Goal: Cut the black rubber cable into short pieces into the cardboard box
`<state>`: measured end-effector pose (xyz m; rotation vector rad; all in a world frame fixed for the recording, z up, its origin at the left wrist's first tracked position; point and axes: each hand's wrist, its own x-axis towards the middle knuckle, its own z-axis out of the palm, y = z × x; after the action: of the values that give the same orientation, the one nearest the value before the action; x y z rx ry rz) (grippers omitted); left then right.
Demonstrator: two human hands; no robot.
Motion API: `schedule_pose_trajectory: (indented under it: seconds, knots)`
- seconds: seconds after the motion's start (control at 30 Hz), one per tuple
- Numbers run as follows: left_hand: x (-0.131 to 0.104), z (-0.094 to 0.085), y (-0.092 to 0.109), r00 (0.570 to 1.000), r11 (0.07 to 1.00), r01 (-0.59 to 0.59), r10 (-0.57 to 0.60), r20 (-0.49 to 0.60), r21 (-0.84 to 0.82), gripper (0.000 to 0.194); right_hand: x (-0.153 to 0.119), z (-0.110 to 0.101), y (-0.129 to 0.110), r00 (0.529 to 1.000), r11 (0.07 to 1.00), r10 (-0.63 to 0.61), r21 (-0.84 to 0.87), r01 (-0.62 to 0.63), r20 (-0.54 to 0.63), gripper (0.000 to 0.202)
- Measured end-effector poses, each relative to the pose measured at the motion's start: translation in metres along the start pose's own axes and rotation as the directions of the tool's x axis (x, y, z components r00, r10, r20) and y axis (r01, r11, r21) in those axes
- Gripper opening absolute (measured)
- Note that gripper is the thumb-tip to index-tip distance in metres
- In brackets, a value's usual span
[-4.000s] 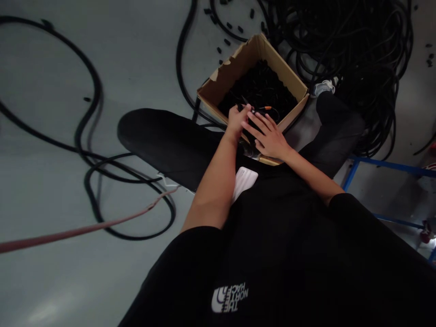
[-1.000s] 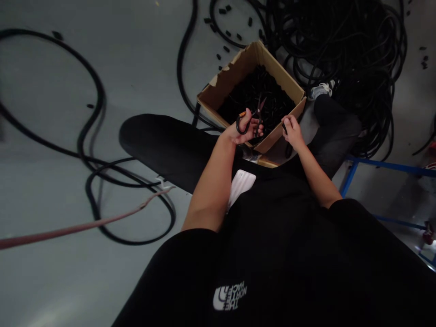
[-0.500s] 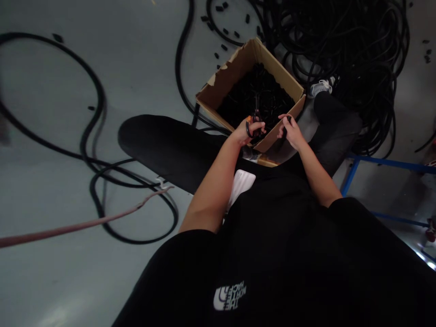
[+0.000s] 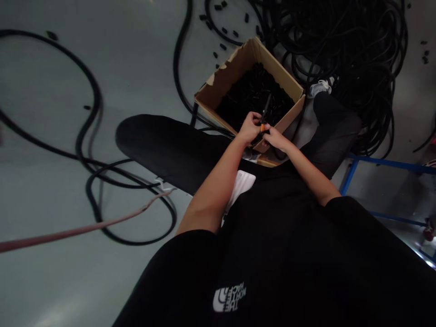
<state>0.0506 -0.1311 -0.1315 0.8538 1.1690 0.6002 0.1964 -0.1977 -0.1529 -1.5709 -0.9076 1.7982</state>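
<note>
My left hand (image 4: 250, 129) is closed around scissors (image 4: 266, 108) with an orange part on the handle, over the near side of a cardboard box (image 4: 282, 75). The dark blades point up and to the right. My right hand (image 4: 275, 139) meets the left at the orange part, its fingers curled. A black hose (image 4: 279, 156) hangs in a curve below the right hand; its end is hidden between the hands. Many short black hose pieces (image 4: 248, 91) fill the box beneath.
A large heap of black hose (image 4: 344, 41) lies beyond the box on the right. Loose cut pieces (image 4: 235, 33) dot the floor. Another hose (image 4: 90, 77) loops at left, near a reddish hose (image 4: 78, 230). A blue metal frame (image 4: 391, 164) stands at right.
My hands have come together over the box's near edge. The scissors have swung to the right, and my right hand has moved left and down to meet them.
</note>
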Motion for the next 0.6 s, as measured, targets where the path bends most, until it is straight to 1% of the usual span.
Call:
schedule_pose_trajectory:
  seconds: [0.1,0.2,0.23,0.27,0.33,0.4,0.47,0.53,0.6]
  knots:
    - [0.009,-0.011,0.003,0.992,0.995,-0.055,0.045,-0.117,-0.082,0.085,-0.011,-0.005,0.001,1.0,1.0,-0.021,0.015,0.021,0.01,0.046]
    - [0.015,-0.029,0.016,0.971,0.974,-0.153,0.117,-0.209,-0.167,0.074,-0.027,-0.026,-0.003,0.995,0.997,-0.056,-0.057,0.06,0.077,0.058]
    - [0.015,-0.034,0.022,0.964,0.966,-0.175,0.129,-0.231,-0.189,0.069,-0.032,-0.036,-0.006,0.995,0.993,-0.072,-0.087,0.078,0.073,0.06]
    - [0.014,-0.039,0.027,0.96,0.959,-0.186,0.131,-0.248,-0.213,0.064,-0.036,-0.045,-0.009,0.995,0.99,-0.093,-0.104,0.097,0.045,0.061]
    - [0.009,-0.044,0.039,0.961,0.949,-0.17,0.099,-0.259,-0.266,0.058,-0.041,-0.063,-0.016,0.986,0.986,-0.15,-0.079,0.144,-0.073,0.061]
    - [0.002,-0.043,0.047,0.972,0.943,-0.122,0.05,-0.229,-0.31,0.056,-0.043,-0.076,-0.024,0.965,0.982,-0.189,-0.013,0.19,-0.182,0.06]
    - [-0.005,-0.038,0.051,0.988,0.949,-0.072,0.026,-0.152,-0.308,0.058,-0.044,-0.082,-0.03,0.951,0.976,-0.196,0.045,0.212,-0.24,0.058]
    - [-0.011,-0.029,0.048,0.999,0.965,-0.032,0.021,-0.048,-0.259,0.062,-0.042,-0.082,-0.035,0.942,0.973,-0.19,0.078,0.218,-0.276,0.056]
    - [-0.014,-0.02,0.039,0.999,0.979,0.01,0.001,0.054,-0.204,0.066,-0.039,-0.077,-0.039,0.936,0.971,-0.182,0.094,0.219,-0.302,0.053]
